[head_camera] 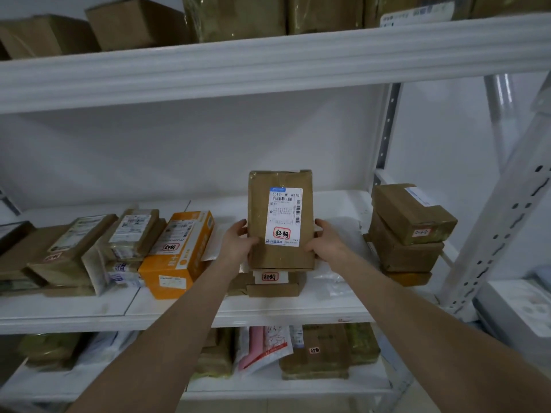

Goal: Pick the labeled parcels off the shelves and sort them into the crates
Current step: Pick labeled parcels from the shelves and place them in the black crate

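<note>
Parcel [280,219], brown with a white label facing me, held upright over the front-centre of the middle shelf [89,311], just above a small labelled box [272,286]; touching or not, can't tell.

Head view: my left hand [237,242] and right hand [325,239] clamp its lower side edges, fingers curled round.

Risks: grip sits low, so the top could tip; taped cardboard may slide; bottom edge could drag the small box off the front edge.

Shelf is white and crowded: orange box [179,254] toward the left, stacked brown boxes [408,228] at the right end. White wall behind. No crates visible.

top-shelf boxes [235,16]: cut by upper edge | parcel [259,204] label: print illegible
</note>
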{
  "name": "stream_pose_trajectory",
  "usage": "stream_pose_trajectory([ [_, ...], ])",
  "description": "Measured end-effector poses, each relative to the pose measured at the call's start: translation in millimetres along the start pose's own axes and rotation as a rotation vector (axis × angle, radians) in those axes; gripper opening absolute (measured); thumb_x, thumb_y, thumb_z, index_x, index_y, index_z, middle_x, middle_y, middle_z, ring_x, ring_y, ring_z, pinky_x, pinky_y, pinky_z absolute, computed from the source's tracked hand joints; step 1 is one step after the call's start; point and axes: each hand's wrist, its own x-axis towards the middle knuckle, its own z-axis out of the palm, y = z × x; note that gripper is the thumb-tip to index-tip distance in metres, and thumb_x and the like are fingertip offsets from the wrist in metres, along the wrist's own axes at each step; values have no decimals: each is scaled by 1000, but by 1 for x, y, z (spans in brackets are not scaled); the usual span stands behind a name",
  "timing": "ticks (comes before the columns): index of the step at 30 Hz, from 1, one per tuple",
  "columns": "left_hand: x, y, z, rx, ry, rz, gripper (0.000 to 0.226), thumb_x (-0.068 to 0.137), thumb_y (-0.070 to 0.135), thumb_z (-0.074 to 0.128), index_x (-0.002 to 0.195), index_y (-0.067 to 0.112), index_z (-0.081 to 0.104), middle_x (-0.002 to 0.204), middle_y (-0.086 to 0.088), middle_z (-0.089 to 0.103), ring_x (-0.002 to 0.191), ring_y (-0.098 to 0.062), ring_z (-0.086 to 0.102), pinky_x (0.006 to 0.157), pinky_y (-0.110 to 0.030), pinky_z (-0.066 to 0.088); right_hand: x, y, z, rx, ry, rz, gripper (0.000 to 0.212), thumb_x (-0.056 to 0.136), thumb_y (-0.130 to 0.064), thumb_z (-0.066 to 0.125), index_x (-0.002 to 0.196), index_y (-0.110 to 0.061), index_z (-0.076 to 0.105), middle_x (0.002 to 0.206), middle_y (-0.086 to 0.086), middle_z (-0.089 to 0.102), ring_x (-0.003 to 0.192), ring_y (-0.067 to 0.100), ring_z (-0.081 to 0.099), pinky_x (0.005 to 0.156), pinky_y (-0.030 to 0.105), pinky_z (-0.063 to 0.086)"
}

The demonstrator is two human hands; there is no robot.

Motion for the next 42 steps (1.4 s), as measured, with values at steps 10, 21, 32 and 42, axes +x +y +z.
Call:
stream_pose_trajectory([
  [10,-8,3,-14,-71,81,0,46,93,4,55,138,10,47,132,-10,58,121,-29,53,102,-47,46,-8,-12,5,47,-32,-37,72,80,11,60,143,-19,40,104,9,64,92,21,63,68,30,53],
  [21,-71,-33,-82,-126,238,-116,42,92,0,57,133,8,51,112,-5,62,106,-26,58,92,-41,50,-32,-9,69,-13,-241,-22,50,79,6,57,124,-14,57,97,2,67,91,19,63,77,38,56],
  [32,-178,-116,-201,-161,529,-314,37,91,-5,54,127,2,55,95,-7,63,91,-26,59,72,-35,52,-105,9,208,-148,-568,-45,21,80,-5,61,95,-18,63,92,2,66,81,15,61,59,27,50],
  [42,-243,-230,-373,-300,631,-455,37,88,2,61,125,3,57,105,-15,68,94,-33,66,75,-40,57,-169,34,430,-292,-725,-42,20,84,-4,56,97,-17,64,90,5,68,81,18,64,64,30,53],
])
